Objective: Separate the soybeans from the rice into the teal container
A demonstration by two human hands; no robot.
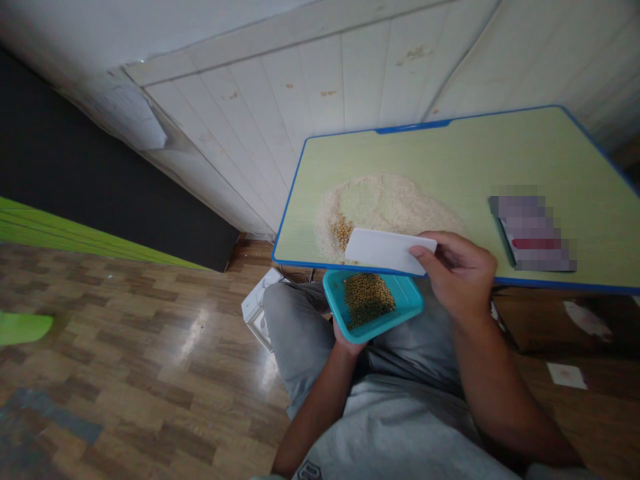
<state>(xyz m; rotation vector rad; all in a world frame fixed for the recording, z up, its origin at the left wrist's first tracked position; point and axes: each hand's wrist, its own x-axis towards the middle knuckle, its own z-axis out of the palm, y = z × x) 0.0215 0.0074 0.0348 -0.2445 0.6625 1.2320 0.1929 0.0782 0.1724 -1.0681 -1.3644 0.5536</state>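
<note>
My right hand (457, 270) pinches the right end of a folded white card (387, 250) between thumb and fingers. The card stands on edge along the table's front rim, and its left end is beside a small heap of round tan beans (343, 231). Pale rice-like grains (395, 197) lie spread around and behind the beans. Below the table edge, my left hand (349, 339) supports a teal plastic tub (407, 303) from underneath, its fingers mostly hidden. Small greenish-yellow beans (367, 299) cover the tub's bottom.
The low table (480, 143) has a pale green top and a blue rim, against a white panelled wall (320, 87). On its right lies a phone-like object (533, 233), partly pixelated. A white box (260, 307) stands on the wooden floor (165, 373) by my knee.
</note>
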